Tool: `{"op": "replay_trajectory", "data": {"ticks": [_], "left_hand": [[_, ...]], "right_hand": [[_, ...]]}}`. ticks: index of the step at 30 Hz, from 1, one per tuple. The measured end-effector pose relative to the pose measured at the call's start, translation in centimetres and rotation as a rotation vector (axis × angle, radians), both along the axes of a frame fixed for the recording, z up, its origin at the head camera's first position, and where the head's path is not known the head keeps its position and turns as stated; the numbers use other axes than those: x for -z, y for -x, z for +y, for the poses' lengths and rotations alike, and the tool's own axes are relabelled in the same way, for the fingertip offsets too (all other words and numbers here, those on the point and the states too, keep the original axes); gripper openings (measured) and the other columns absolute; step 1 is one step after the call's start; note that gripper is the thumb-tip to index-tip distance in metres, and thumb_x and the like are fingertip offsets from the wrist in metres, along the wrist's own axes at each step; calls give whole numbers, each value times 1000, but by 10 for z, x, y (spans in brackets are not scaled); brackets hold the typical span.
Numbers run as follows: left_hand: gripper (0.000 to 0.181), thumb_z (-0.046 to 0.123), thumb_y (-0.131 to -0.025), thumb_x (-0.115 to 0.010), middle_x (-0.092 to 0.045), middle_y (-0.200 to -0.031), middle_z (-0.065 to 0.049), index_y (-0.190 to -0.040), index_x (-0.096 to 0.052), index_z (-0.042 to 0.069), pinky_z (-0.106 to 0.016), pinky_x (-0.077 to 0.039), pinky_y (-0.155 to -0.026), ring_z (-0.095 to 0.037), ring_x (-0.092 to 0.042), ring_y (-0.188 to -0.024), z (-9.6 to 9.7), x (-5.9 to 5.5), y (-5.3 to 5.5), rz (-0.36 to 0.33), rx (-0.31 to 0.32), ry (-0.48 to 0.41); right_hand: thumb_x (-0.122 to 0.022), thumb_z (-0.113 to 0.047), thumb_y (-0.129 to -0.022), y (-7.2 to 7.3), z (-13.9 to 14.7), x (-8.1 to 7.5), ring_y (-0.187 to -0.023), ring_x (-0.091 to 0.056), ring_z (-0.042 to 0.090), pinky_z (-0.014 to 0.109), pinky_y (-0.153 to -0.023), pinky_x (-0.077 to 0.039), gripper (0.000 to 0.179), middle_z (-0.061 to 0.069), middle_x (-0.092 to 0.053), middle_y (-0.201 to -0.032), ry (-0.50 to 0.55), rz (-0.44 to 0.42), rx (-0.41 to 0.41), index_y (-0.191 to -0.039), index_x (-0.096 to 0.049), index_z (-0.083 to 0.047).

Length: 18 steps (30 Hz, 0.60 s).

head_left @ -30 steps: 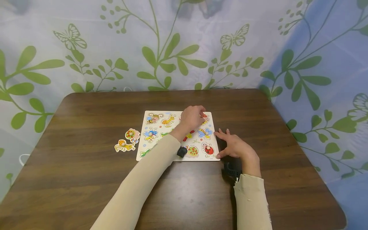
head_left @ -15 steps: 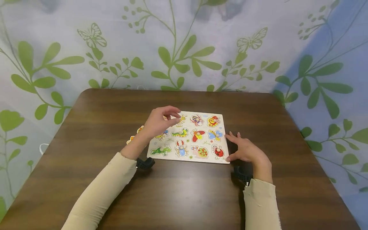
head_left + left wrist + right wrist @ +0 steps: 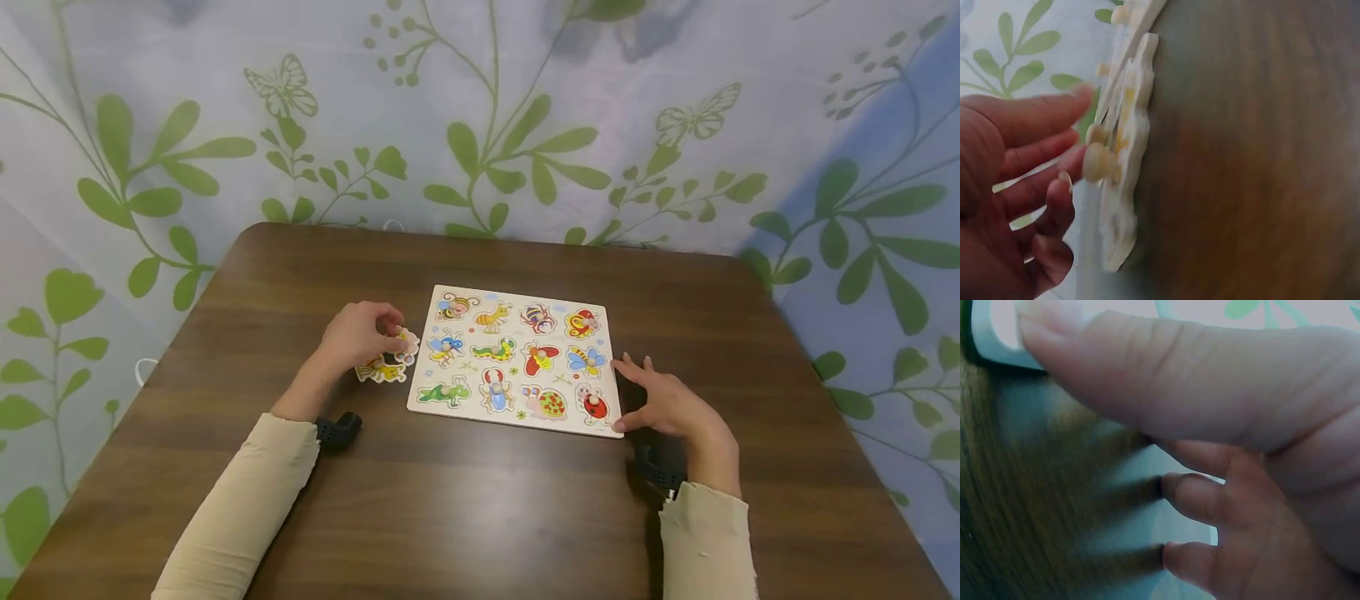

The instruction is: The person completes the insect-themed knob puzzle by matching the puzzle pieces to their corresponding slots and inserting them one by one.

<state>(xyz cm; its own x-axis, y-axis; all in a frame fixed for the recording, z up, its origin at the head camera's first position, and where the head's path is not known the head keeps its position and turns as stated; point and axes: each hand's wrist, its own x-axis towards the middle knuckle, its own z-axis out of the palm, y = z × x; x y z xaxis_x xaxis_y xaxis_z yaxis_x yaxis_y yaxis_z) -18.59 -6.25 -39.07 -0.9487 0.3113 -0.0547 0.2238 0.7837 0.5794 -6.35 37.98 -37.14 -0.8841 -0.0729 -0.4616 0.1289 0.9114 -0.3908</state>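
Observation:
My left hand [image 3: 354, 335] hovers over two loose wooden puzzle pieces left of the board. One is an orange-striped ant piece [image 3: 388, 372]; the other, a pink snail-like piece [image 3: 407, 347], is partly hidden by the fingers. In the left wrist view, my loosely bent fingers [image 3: 1041, 112] are beside a round wooden knob [image 3: 1099, 162], and no grip on it shows. The pale insect puzzle board [image 3: 517, 333] lies flat, with knobbed insect pieces in it. On its right edge rests my right hand [image 3: 667, 400], its thumb [image 3: 1116, 369] at the near corner and fingers spread.
The brown wooden table [image 3: 480, 517] extends around the board. Behind it hangs a leaf-patterned cloth [image 3: 480, 108]. Dark wrist cameras sit below both hands, the left one [image 3: 339, 430] close above the table.
My left hand has gone from the board's upper right across to the loose pieces on the left. The right hand stays at the board's edge. The head view has shifted left.

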Motion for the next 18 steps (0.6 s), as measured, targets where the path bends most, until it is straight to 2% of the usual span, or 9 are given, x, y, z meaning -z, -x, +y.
{"op": "replay_trajectory", "data": {"ticks": [3,7,13,18], "left_hand": [[28,29,-80,-78,-67,-89,-1,-104,-70,17,-31,-42,-62,-19,-59,-76,2,0,-2,-6,-21,71],[24,25,-82,-76,-66,-87,-1,-103,-69,16,-31,-42,-61,-20,-58,-75,3,1,-2,24,-34,71],[25,18,-83,-75,-68,-87,-2,-107,-69,15,-31,-41,-62,-20,-56,-72,0,2,1,85,-40,8],[32,11,-84,-73,-71,-94,-4,-116,-66,11,-31,-39,-62,-20,-51,-69,-4,5,3,51,-32,-94]], "right_hand": [[-84,-44,-67,0,0,-1,-139,-12,60,76,-103,-21,111,26,-8,-160,2,-14,12,-156,-22,-19],[-84,-44,-68,2,-2,-1,-140,-12,60,75,-104,-20,111,27,-7,-160,-3,-24,14,-156,-21,-20],[-84,-45,-67,3,-2,-1,-139,-12,61,75,-103,-21,112,27,-7,-159,-6,-25,9,-156,-21,-20],[-84,-45,-66,2,-1,-1,-139,-13,61,75,-103,-21,112,27,-9,-159,-12,-26,3,-156,-21,-19]]}}
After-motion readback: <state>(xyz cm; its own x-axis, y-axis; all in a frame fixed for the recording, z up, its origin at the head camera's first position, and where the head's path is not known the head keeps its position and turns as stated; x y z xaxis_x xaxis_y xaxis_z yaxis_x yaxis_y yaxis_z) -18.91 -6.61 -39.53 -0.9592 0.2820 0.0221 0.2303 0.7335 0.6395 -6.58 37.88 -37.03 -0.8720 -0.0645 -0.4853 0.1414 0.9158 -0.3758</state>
